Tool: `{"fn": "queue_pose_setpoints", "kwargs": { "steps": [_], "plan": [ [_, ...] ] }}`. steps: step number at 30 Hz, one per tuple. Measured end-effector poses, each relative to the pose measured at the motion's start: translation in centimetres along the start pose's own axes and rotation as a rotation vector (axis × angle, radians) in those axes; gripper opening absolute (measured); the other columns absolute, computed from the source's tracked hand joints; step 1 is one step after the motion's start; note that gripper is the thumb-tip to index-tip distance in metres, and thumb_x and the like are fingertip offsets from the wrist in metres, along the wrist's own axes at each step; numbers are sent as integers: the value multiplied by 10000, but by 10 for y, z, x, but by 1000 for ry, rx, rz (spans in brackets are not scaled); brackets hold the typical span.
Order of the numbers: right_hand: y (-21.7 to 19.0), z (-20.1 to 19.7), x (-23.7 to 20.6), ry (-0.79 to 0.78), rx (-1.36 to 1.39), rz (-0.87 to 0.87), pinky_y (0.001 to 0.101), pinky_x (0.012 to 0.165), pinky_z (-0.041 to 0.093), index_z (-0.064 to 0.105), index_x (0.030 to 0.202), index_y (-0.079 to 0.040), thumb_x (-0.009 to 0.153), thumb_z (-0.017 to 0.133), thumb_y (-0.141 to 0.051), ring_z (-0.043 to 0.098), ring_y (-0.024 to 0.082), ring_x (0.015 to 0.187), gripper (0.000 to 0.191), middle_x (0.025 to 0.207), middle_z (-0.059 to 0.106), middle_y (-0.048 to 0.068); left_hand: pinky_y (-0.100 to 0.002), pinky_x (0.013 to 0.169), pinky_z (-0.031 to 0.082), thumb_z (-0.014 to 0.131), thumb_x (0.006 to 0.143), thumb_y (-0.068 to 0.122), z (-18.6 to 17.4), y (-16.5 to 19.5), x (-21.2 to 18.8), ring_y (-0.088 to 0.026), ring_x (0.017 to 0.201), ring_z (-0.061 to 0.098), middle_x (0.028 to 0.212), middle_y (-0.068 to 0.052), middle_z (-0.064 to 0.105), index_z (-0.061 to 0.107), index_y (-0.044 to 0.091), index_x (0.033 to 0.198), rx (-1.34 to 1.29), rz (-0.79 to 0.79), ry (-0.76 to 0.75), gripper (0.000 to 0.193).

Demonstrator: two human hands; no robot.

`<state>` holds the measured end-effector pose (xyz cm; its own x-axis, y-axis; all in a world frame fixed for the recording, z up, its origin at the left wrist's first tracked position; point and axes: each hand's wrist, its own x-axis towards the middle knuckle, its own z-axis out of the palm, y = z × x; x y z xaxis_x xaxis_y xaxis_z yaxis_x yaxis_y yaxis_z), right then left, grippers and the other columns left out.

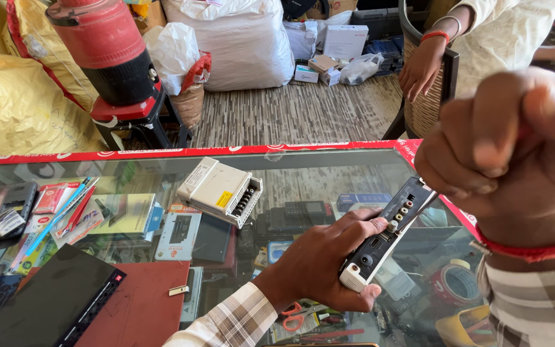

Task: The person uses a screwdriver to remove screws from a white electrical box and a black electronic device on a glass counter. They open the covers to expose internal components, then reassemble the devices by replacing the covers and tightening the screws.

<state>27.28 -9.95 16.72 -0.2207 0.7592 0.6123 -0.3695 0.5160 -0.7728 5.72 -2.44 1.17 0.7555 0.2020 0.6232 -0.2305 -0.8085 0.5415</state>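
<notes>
Over the glass counter [303, 168], the left hand [325, 263] grips a slim black box [387, 234], fingers wrapped underneath and the thumb lying along its top edge. That box is tilted, white end low, its row of round sockets facing up, held just above the glass. Up close to the camera, the right hand [515, 144] is balled into a tight fist; a sliver of red shows between the fingers, and a thin metal tip [426, 187] pokes out below, touching the box's upper end. One red thread band sits on that wrist. On the glass, one white power supply [221, 191] lies well left of the box. Further left, one black phone [11, 209], and at the near corner one flat black unit [49, 302] resting on a red board [142, 308]. Across the counter, another person's hand [422, 67] rests on a wicker chair [426, 106]. One red cooler [107, 48] stands beyond, on a stool.
</notes>
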Motion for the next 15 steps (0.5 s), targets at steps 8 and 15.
{"fn": "queue_pose_setpoints", "kwargs": {
  "steps": [8, 15],
  "plan": [
    [-7, -19, 16, -247, 156, 100, 305, 426, 305, 669, 917, 21, 1109, 450, -233, 312, 103, 406, 386, 533, 383, 18, -421, 866, 616, 752, 819, 403, 0, -1, 1, -399, 1029, 722, 1485, -245, 569, 478, 34, 1432, 8, 4, 3, 767],
    [-3, 29, 22, 284, -243, -19, 297, 439, 272, 621, 967, 77, 1104, 377, -157, 257, 92, 399, 365, 501, 334, 25, -403, 870, 619, 747, 823, 369, 1, 0, 1, -381, 1036, 725, 1442, -230, 579, 482, 42, 1404, 29, 41, 19, 717]
  ]
}}
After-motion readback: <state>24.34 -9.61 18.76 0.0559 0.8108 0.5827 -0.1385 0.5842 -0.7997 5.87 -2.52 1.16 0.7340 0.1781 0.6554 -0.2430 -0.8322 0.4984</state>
